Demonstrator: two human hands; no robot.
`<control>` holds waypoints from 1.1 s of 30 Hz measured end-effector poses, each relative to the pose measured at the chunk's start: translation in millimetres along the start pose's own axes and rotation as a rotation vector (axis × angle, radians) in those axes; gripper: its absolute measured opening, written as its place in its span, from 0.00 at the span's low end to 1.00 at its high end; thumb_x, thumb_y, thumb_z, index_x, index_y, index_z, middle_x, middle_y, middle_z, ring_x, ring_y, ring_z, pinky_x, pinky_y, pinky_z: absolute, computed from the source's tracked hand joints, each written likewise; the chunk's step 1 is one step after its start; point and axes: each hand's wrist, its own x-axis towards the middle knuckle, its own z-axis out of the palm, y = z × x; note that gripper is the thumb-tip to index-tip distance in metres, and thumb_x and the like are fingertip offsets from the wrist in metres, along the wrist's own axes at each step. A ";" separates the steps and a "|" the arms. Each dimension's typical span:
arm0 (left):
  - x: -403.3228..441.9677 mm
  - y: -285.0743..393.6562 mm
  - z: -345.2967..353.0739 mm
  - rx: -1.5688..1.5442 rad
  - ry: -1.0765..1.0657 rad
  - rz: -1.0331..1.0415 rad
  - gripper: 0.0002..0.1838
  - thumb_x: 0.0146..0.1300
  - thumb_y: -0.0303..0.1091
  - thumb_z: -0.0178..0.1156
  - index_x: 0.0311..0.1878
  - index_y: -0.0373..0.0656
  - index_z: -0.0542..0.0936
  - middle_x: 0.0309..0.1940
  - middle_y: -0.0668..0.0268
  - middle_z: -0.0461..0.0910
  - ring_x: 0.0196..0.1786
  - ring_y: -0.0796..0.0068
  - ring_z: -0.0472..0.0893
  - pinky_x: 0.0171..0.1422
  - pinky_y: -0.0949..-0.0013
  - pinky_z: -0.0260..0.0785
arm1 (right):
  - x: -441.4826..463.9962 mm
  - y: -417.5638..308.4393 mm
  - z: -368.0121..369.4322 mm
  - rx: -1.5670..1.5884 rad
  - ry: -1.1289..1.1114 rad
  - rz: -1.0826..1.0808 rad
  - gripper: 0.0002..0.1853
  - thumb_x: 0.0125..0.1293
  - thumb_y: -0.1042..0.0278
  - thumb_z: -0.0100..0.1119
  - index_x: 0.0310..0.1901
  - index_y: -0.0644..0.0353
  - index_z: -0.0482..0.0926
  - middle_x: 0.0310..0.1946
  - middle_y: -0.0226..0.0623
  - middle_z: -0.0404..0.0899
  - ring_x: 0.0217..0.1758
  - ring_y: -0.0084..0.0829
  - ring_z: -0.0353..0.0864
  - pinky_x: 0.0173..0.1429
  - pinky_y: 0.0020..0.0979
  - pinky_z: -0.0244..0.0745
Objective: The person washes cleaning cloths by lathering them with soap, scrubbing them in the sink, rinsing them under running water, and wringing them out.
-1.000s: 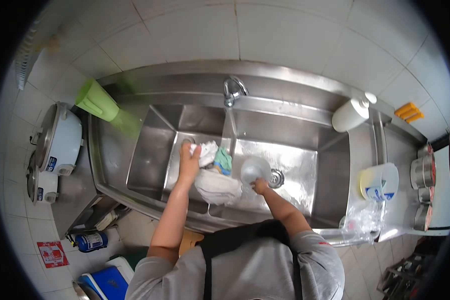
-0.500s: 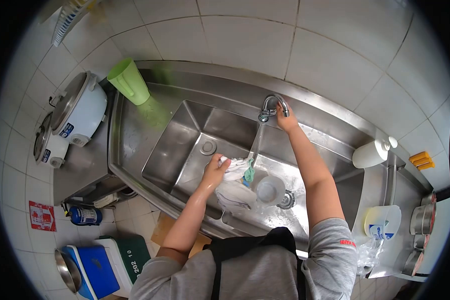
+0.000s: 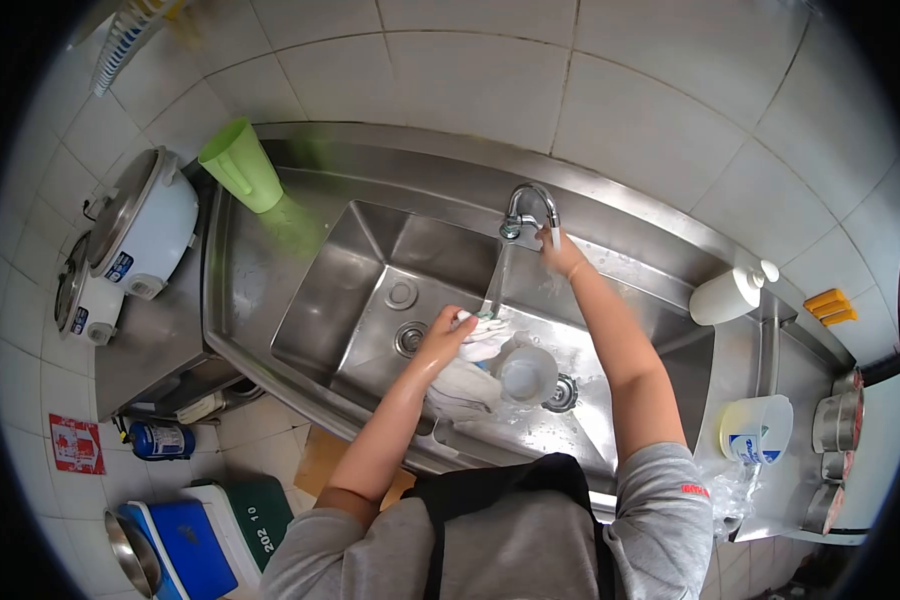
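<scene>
Water runs from the curved metal faucet at the back of the sink. My right hand is right beneath the spout, in the stream; its fingers are blurred, and whether they hold anything is unclear. Over the divider of the two basins, my left hand is closed on a white cloth. A greyish cloth hangs over the divider just below it. A translucent white bowl sits in the right basin, beside the drain.
A green pitcher stands on the left drainboard, near two rice cookers. To the right are a white pump bottle, a yellowish tub, crumpled plastic and several round tins.
My right hand has gone from the bowl up to the faucet, then down under its spout. Water now falls from the spout. The white cloth stays in my left hand. The view has shifted.
</scene>
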 end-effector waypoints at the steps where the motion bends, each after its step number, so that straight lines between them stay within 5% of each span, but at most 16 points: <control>1: 6.0 -2.8 7.2 0.015 -0.023 -0.027 0.13 0.60 0.39 0.55 0.42 0.40 0.69 0.34 0.70 0.72 0.37 0.84 0.69 0.42 0.79 0.61 | -9.1 -5.5 2.4 0.095 0.016 0.030 0.10 0.56 0.69 0.47 0.34 0.67 0.74 0.34 0.53 0.75 0.38 0.50 0.75 0.45 0.39 0.71; 3: 16.4 -4.3 24.4 0.030 -0.069 -0.036 0.15 0.59 0.40 0.56 0.43 0.39 0.70 0.35 0.68 0.73 0.39 0.82 0.71 0.42 0.77 0.62 | -14.7 -28.8 -10.3 0.112 -0.163 0.286 0.10 0.52 0.74 0.54 0.38 0.66 0.74 0.34 0.49 0.76 0.38 0.45 0.77 0.43 0.36 0.73; 6: 63.1 -38.5 52.0 0.179 -0.133 -0.024 0.17 0.57 0.39 0.58 0.44 0.37 0.70 0.38 0.65 0.74 0.40 0.77 0.72 0.44 0.74 0.64 | -27.4 -27.4 -31.1 1.184 -0.369 0.790 0.12 0.50 0.78 0.55 0.39 0.62 0.75 0.33 0.42 0.77 0.37 0.38 0.78 0.35 0.33 0.75; 9: 87.5 -12.7 77.9 0.330 -0.139 -0.090 0.20 0.54 0.38 0.60 0.45 0.36 0.70 0.39 0.61 0.75 0.42 0.73 0.73 0.45 0.71 0.65 | -23.8 -41.4 -67.8 0.916 -0.260 0.674 0.12 0.48 0.80 0.55 0.37 0.59 0.75 0.29 0.35 0.76 0.33 0.30 0.77 0.27 0.28 0.73; 12: 142.7 -56.4 106.0 0.341 -0.074 0.020 0.22 0.51 0.36 0.62 0.46 0.34 0.70 0.40 0.58 0.75 0.42 0.70 0.74 0.46 0.70 0.65 | -11.9 -55.8 -91.8 0.654 -0.077 0.458 0.10 0.48 0.78 0.56 0.35 0.62 0.73 0.24 0.32 0.73 0.28 0.27 0.73 0.28 0.27 0.69; 15: 148.2 -34.3 112.2 0.106 -0.264 -0.144 0.24 0.49 0.35 0.64 0.47 0.33 0.71 0.41 0.58 0.76 0.41 0.70 0.74 0.46 0.69 0.65 | -6.9 -81.1 -109.4 0.304 -0.071 0.293 0.11 0.46 0.78 0.56 0.35 0.63 0.72 0.21 0.31 0.70 0.25 0.24 0.68 0.30 0.27 0.67; 19: 144.7 -13.1 108.2 0.125 -0.237 -0.122 0.20 0.45 0.36 0.65 0.38 0.30 0.76 0.36 0.55 0.78 0.40 0.68 0.78 0.41 0.69 0.69 | 0.9 -88.7 -93.0 0.316 -0.140 0.270 0.08 0.48 0.77 0.54 0.33 0.64 0.73 0.20 0.31 0.70 0.26 0.22 0.68 0.34 0.25 0.65; 22: 154.9 -38.9 110.5 -0.058 -0.149 -0.170 0.20 0.45 0.38 0.65 0.38 0.33 0.77 0.33 0.56 0.79 0.40 0.70 0.78 0.40 0.69 0.68 | -0.2 -79.4 -69.3 0.795 -0.086 0.299 0.06 0.52 0.75 0.52 0.33 0.64 0.75 0.21 0.29 0.72 0.28 0.21 0.69 0.35 0.25 0.67; 25: 162.9 -40.9 96.6 0.157 -0.279 -0.126 0.21 0.48 0.38 0.63 0.43 0.36 0.76 0.34 0.59 0.79 0.40 0.71 0.77 0.40 0.68 0.68 | -15.6 -67.7 -40.7 0.704 -0.004 0.409 0.10 0.57 0.71 0.48 0.39 0.63 0.76 0.27 0.29 0.75 0.32 0.21 0.72 0.39 0.26 0.68; 28: 162.5 -35.6 87.3 -0.107 -0.194 -0.043 0.17 0.53 0.35 0.61 0.44 0.38 0.74 0.33 0.65 0.78 0.35 0.76 0.77 0.38 0.71 0.69 | -49.4 -71.8 -18.1 0.723 0.050 0.621 0.21 0.61 0.52 0.47 0.48 0.60 0.73 0.37 0.32 0.76 0.36 0.23 0.74 0.43 0.28 0.68; 30: 146.5 -8.7 81.8 -0.561 -0.103 -0.118 0.13 0.55 0.35 0.59 0.42 0.41 0.74 0.29 0.67 0.77 0.30 0.79 0.76 0.32 0.73 0.69 | -64.2 -78.4 -0.6 0.846 0.137 0.593 0.29 0.59 0.40 0.47 0.48 0.61 0.73 0.39 0.32 0.75 0.38 0.24 0.74 0.40 0.30 0.71; 31: 133.4 7.4 79.5 -0.706 -0.013 -0.088 0.12 0.54 0.35 0.61 0.39 0.41 0.74 0.28 0.67 0.77 0.28 0.78 0.76 0.30 0.72 0.69 | -66.3 -60.9 21.5 1.155 0.139 0.744 0.26 0.58 0.44 0.51 0.45 0.61 0.74 0.34 0.30 0.75 0.33 0.22 0.73 0.32 0.26 0.70; 32: 150.6 -14.4 86.3 -0.818 0.078 -0.019 0.12 0.54 0.35 0.61 0.38 0.40 0.74 0.27 0.66 0.77 0.29 0.77 0.77 0.30 0.71 0.70 | -65.5 -80.2 9.2 1.245 0.265 0.663 0.21 0.57 0.48 0.55 0.41 0.58 0.74 0.29 0.26 0.74 0.26 0.18 0.70 0.25 0.22 0.64; 33: 162.8 -31.7 94.8 -0.887 0.155 -0.039 0.13 0.53 0.36 0.62 0.38 0.40 0.73 0.28 0.64 0.77 0.30 0.73 0.78 0.32 0.69 0.71 | -62.1 -65.6 15.2 1.241 0.415 0.860 0.17 0.56 0.57 0.59 0.39 0.63 0.75 0.28 0.30 0.74 0.28 0.22 0.71 0.30 0.25 0.66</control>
